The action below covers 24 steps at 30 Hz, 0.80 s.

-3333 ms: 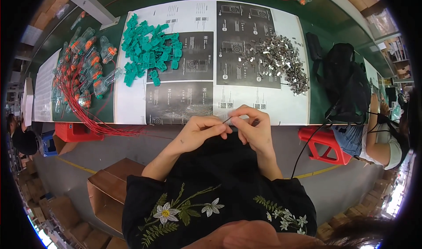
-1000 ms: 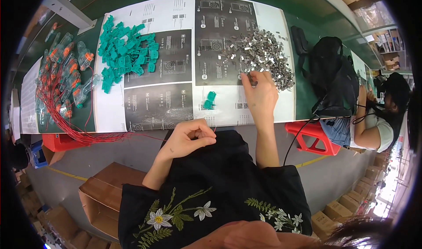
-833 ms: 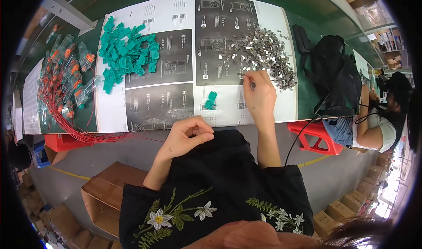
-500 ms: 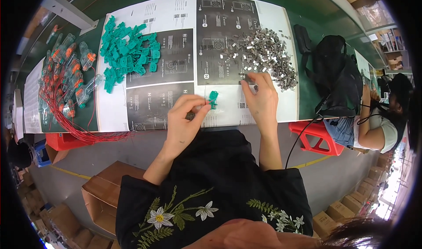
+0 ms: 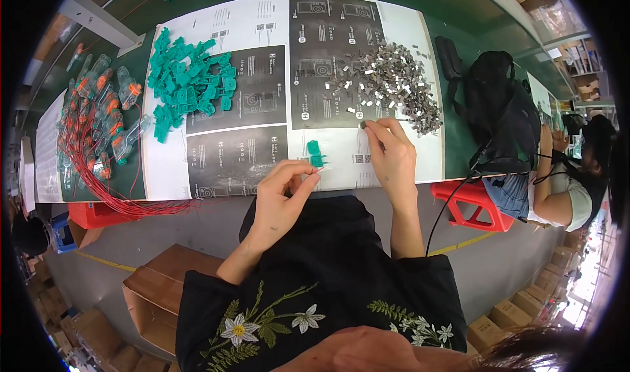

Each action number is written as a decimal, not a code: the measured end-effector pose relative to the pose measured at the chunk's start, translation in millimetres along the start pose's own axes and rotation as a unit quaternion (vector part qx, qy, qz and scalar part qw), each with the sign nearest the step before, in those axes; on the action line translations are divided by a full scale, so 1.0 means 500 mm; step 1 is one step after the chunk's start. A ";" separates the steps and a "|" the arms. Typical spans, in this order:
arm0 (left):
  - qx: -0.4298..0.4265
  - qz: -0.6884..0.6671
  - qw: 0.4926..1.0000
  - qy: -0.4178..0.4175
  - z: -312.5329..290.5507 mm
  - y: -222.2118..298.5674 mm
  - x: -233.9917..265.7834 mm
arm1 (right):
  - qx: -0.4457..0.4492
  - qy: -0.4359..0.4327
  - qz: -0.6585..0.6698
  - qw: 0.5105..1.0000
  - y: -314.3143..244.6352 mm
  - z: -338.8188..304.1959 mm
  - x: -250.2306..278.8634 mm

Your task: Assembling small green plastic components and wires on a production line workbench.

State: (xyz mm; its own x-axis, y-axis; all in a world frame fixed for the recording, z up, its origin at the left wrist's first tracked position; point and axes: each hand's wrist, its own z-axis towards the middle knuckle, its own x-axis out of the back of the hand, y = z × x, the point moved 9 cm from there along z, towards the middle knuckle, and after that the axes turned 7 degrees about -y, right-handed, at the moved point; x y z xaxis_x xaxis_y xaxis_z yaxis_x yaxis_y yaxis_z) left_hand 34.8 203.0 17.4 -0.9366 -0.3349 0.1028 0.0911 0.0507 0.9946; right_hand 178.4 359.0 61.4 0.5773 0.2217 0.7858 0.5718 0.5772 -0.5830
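My left hand (image 5: 282, 200) pinches a teal plastic piece (image 5: 316, 153) by its lower end, between thumb and fingertips, over the white sheet near the table's front edge. To its right my right hand (image 5: 395, 155) is closed at the fingertips on a small dark piece (image 5: 363, 126). That piece is too small to tell its exact kind. Just beyond my right hand spreads a pile of small grey and silvery pieces (image 5: 400, 76). Farther off, left of centre, lies a heap of similar teal plastic pieces (image 5: 190, 80).
Clear bottle-shaped parts with orange inserts (image 5: 108, 96) and red wires (image 5: 88, 168) lie at the left. A black bag (image 5: 495, 103) rests on the right beside a black case (image 5: 449, 57). Another person (image 5: 558, 195) sits at the right. A cardboard box (image 5: 161, 286) stands on the floor.
My right hand has drawn slightly nearer from the pile, its fingertips now together on a small dark piece. My left hand has shifted slightly right and nearer; the teal piece has turned.
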 end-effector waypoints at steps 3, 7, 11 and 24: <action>0.068 -0.072 0.995 -0.015 -0.004 -0.011 0.002 | -0.002 -0.003 0.027 1.000 0.009 -0.010 -0.002; 0.085 -0.068 0.994 -0.006 -0.005 -0.018 -0.001 | -0.010 0.002 0.036 0.999 0.013 -0.001 -0.009; 0.061 -0.045 0.997 0.004 -0.005 -0.009 -0.002 | 0.013 0.016 0.057 0.998 0.009 -0.009 -0.013; -0.066 0.098 0.991 0.060 -0.031 0.084 0.001 | 0.025 -0.014 0.236 0.971 -0.091 -0.100 -0.030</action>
State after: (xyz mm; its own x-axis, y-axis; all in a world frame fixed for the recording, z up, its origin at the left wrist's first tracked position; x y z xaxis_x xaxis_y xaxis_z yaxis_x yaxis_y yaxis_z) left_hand 43.6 190.5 59.7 -0.8505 -0.4398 0.2884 0.3184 0.0059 0.9479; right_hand 172.6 290.3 65.8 0.7515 0.4924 0.4391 0.2178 0.4430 -0.8697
